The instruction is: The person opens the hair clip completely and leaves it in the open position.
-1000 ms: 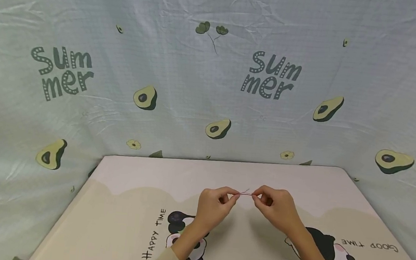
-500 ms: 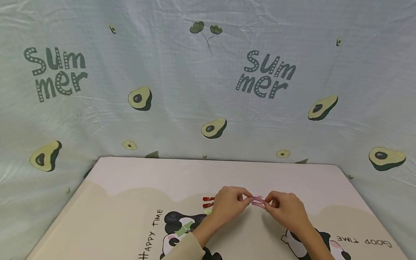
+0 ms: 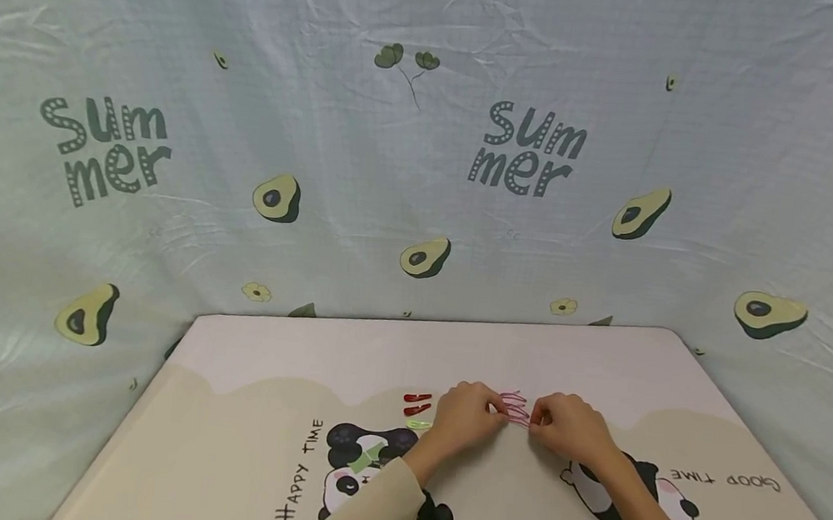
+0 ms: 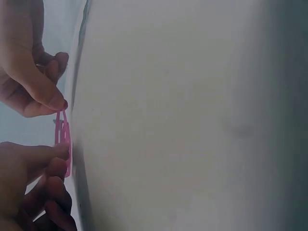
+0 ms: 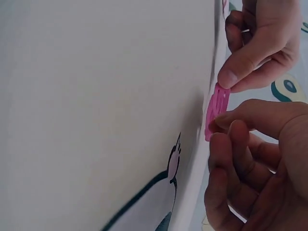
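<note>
Several pink hair clips (image 3: 515, 407) lie in a row on the table, between my hands. My left hand (image 3: 468, 416) pinches one end of the nearest pink hair clip (image 5: 219, 102). At its other end, the thumb and fingers of my right hand (image 3: 572, 427) hold the clip. Both wrist views show the pink clip (image 4: 60, 129) spanning the two hands, partly covered by fingertips. Left of my left hand lie two red hair clips (image 3: 417, 404) and a light green hair clip (image 3: 418, 424), partly hidden behind that hand.
The table (image 3: 280, 347) has a pink and cream cover printed with pandas and lettering. A pale curtain (image 3: 352, 145) with avocado prints hangs behind its far edge and along the sides.
Both hands have moved right and lowered to the table with the pink clip. The red and green clips, earlier hidden behind the left hand, have come into view.
</note>
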The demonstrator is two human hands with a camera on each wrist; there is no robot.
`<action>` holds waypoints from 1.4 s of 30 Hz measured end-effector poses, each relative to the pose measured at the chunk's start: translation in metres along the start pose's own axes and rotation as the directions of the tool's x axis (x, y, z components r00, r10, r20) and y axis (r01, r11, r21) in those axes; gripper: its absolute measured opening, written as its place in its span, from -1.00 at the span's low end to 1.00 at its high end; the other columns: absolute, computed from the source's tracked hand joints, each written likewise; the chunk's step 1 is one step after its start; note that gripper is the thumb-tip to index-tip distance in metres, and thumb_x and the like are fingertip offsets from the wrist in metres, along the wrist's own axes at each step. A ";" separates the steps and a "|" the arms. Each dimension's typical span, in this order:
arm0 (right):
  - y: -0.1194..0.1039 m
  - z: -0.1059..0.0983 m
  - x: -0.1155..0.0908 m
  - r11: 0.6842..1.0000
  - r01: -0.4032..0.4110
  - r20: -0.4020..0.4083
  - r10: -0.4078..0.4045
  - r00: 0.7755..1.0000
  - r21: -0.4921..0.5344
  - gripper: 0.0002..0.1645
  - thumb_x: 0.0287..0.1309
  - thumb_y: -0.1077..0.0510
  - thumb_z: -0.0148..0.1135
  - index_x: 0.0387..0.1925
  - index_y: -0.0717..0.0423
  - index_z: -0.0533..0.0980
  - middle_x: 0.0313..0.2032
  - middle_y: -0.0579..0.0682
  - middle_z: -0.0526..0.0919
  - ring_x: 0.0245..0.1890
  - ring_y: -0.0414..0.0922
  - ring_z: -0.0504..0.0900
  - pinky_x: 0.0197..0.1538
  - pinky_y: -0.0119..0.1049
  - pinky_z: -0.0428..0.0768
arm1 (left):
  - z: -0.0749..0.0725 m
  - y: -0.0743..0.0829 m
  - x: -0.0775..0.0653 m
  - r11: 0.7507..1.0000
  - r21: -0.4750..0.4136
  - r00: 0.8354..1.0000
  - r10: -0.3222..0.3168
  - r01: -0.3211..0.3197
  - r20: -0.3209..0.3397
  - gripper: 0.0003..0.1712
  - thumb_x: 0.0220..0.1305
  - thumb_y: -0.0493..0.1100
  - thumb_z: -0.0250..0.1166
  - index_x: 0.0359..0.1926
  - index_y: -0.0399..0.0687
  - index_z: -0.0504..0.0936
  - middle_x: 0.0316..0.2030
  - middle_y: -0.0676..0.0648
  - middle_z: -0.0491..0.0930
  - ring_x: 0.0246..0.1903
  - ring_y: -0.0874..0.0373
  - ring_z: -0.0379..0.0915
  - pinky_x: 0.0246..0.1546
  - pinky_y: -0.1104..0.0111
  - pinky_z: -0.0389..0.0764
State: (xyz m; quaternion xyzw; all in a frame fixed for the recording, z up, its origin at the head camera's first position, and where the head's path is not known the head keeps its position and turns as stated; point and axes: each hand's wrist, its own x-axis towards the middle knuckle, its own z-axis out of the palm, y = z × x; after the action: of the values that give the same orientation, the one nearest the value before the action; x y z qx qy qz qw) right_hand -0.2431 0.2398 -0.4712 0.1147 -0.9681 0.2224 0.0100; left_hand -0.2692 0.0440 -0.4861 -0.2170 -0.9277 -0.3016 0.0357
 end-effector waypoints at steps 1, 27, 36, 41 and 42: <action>0.000 0.001 0.001 1.000 -0.003 0.006 0.003 1.000 0.001 -0.88 0.08 0.23 0.39 -0.51 0.00 0.62 -0.61 -0.15 0.48 -0.61 -0.18 0.40 -0.54 -0.28 0.33 | 0.000 0.000 0.000 1.000 0.001 1.000 -0.003 0.003 0.002 -0.92 0.25 -0.06 0.45 -0.36 0.15 0.86 -0.61 0.20 0.55 -0.61 0.33 0.25 -0.63 0.46 0.23; -0.008 -0.013 0.003 0.999 -0.042 0.060 0.042 0.997 0.011 -0.90 0.15 0.14 0.44 -0.41 0.05 0.66 -0.64 -0.14 0.54 -0.64 -0.19 0.47 -0.54 -0.28 0.39 | -0.009 -0.004 -0.003 1.000 0.000 0.999 -0.030 0.030 0.045 -0.87 0.22 -0.02 0.46 -0.29 0.09 0.84 -0.40 0.11 0.76 -0.50 0.31 0.40 -0.53 0.44 0.32; -0.037 -0.011 0.023 0.999 -0.010 -0.008 0.010 1.000 0.048 -0.88 0.18 0.10 0.42 -0.36 0.06 0.69 -0.59 -0.14 0.58 -0.62 -0.21 0.48 -0.51 -0.29 0.41 | -0.038 -0.024 -0.014 0.980 -0.184 0.996 -0.083 0.077 -0.027 -0.83 0.31 -0.05 0.42 -0.21 -0.02 0.83 -0.75 0.16 0.52 -0.74 0.33 0.32 -0.70 0.47 0.25; -0.059 -0.004 0.036 0.996 -0.002 0.017 0.001 1.000 0.086 -0.91 0.21 0.09 0.41 -0.36 0.01 0.69 -0.62 -0.17 0.59 -0.66 -0.22 0.51 -0.51 -0.29 0.43 | -0.057 -0.046 -0.022 0.973 -0.212 0.990 -0.116 0.096 -0.085 -0.82 0.32 -0.05 0.41 -0.19 -0.03 0.82 -0.73 0.10 0.57 -0.74 0.33 0.39 -0.69 0.45 0.28; -0.063 -0.003 0.039 0.995 0.000 0.021 -0.002 1.000 0.095 -0.92 0.21 0.09 0.41 -0.35 0.01 0.69 -0.63 -0.17 0.59 -0.67 -0.22 0.52 -0.52 -0.29 0.43 | -0.061 -0.051 -0.023 0.971 -0.214 0.987 -0.126 0.103 -0.097 -0.82 0.32 -0.06 0.41 -0.19 -0.03 0.82 -0.72 0.10 0.58 -0.72 0.32 0.40 -0.68 0.45 0.28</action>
State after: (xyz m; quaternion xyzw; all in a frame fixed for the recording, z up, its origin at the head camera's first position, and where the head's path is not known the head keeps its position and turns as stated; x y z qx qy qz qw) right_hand -0.2665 0.1771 -0.4389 0.1181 -0.9564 0.2669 -0.0057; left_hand -0.2737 -0.0366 -0.4686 -0.1487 -0.8987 -0.4100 0.0463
